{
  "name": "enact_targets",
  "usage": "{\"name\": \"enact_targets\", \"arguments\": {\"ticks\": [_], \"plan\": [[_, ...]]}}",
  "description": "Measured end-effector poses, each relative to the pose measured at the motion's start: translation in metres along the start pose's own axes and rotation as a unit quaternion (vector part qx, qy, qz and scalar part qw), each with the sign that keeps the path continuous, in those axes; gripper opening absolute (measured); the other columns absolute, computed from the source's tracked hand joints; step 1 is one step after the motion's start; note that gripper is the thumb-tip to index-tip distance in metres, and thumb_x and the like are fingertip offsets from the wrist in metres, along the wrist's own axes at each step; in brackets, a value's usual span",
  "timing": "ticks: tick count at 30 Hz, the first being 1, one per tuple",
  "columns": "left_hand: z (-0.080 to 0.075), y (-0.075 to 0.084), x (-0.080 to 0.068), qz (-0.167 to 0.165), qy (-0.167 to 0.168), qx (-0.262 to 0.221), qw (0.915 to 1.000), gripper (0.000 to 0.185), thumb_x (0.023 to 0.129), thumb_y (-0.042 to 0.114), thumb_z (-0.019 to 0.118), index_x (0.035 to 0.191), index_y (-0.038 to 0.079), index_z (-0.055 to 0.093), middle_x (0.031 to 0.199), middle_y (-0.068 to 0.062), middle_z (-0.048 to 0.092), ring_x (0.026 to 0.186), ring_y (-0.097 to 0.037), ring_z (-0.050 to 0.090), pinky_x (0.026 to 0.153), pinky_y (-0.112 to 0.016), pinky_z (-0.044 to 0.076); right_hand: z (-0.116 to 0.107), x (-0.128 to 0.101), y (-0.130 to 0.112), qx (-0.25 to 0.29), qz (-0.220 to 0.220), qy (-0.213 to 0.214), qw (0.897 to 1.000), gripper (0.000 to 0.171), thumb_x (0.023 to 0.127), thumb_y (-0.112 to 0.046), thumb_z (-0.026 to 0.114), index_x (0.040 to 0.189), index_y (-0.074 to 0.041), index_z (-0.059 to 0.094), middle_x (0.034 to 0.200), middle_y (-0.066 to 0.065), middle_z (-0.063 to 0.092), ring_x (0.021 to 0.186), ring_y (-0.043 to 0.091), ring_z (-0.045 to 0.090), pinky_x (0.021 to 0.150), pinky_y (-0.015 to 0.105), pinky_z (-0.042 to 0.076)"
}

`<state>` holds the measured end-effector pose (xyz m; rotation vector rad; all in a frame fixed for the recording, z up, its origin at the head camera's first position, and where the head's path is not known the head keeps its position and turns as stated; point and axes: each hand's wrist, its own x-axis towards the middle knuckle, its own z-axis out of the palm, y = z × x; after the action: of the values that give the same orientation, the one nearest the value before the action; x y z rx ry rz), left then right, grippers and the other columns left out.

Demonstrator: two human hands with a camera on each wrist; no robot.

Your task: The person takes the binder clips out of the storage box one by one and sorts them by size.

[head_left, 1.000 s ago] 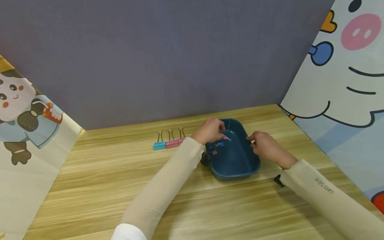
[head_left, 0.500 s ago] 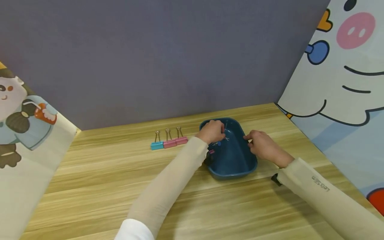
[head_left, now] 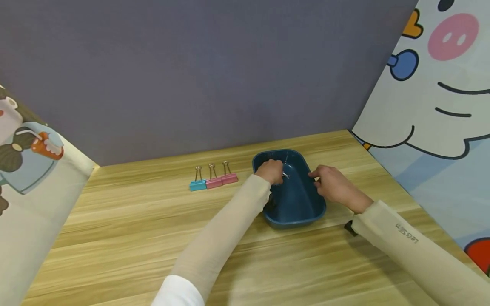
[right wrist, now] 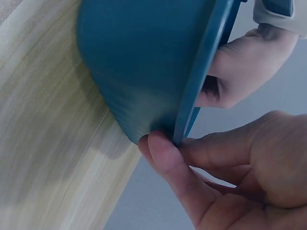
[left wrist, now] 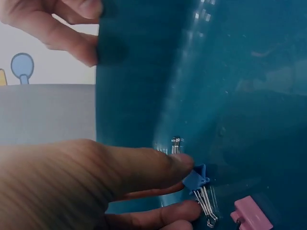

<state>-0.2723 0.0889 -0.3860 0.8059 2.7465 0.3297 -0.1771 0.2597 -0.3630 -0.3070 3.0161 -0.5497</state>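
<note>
Two hands at the blue tray (head_left: 306, 212), center-right of the head frame, on the wood table (head_left: 153, 238). Left hand (head_left: 270, 171) is inside the tray at its upper left, fingers (left wrist: 158, 165) curled and pinching a small blue clip (left wrist: 195, 180); clip's wire handles point down toward the frame bottom. A pink clip (left wrist: 252, 216) lies on the tray floor just beside it, lower right of the left wrist view. Right hand (head_left: 332, 186) grips the tray's right rim, thumb (right wrist: 165, 158) against the outer wall, fingers curled over the edge. Three clips in a row left of the tray, well apart from it: one teal (head_left: 197, 185), two pink (head_left: 221, 179), touching side by side, handles pointing at the grey back wall (head_left: 191, 76).
</note>
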Motion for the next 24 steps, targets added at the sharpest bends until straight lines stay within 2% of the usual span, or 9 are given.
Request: {"name": "enact_targets", "arguments": {"ticks": [3,6,16,24], "plan": [[0.0023,0.0005,0.0009,-0.008,-0.004,0.005,0.9999,0.027,0.089,0.014,0.064,0.115,0.008,0.062,0.109,-0.007,0.063,0.084,-0.019,0.058,0.065,-0.029,0.046,-0.0002,0.0004,-0.0003,0.000,0.000,-0.001,1.000,0.033,0.084,0.012,0.052,0.116,0.016,0.058,0.112,0.027,0.055,0.090,0.034,0.063,0.058,0.028,0.048],[0.0044,0.0014,0.0018,-0.011,-0.002,0.009,0.9999,0.032,0.089,0.013,0.063,0.121,0.009,0.060,0.116,-0.008,0.061,0.087,-0.019,0.057,0.065,-0.030,0.046,-0.0002,0.0009,-0.0002,-0.001,0.003,-0.007,1.000,0.033,0.085,0.012,0.052,0.117,0.015,0.057,0.112,0.027,0.055,0.091,0.034,0.063,0.057,0.027,0.046],[0.0069,0.0033,0.0027,-0.008,0.000,0.003,1.0000,0.029,0.088,0.010,0.064,0.116,0.008,0.063,0.111,-0.008,0.062,0.079,-0.019,0.056,0.061,-0.030,0.046,-0.0009,0.0000,-0.0003,0.003,0.001,-0.007,1.000,0.033,0.084,0.012,0.052,0.117,0.016,0.057,0.108,0.025,0.056,0.090,0.033,0.063,0.058,0.027,0.047],[0.0015,0.0054,0.0020,0.027,0.001,-0.010,0.9996,0.021,0.090,0.011,0.062,0.111,0.007,0.063,0.104,-0.008,0.062,0.073,-0.017,0.055,0.058,-0.028,0.045,0.0000,0.0004,0.0004,-0.012,-0.005,0.000,1.000,0.032,0.084,0.011,0.054,0.115,0.014,0.059,0.105,0.024,0.057,0.089,0.034,0.063,0.063,0.032,0.052]]}}
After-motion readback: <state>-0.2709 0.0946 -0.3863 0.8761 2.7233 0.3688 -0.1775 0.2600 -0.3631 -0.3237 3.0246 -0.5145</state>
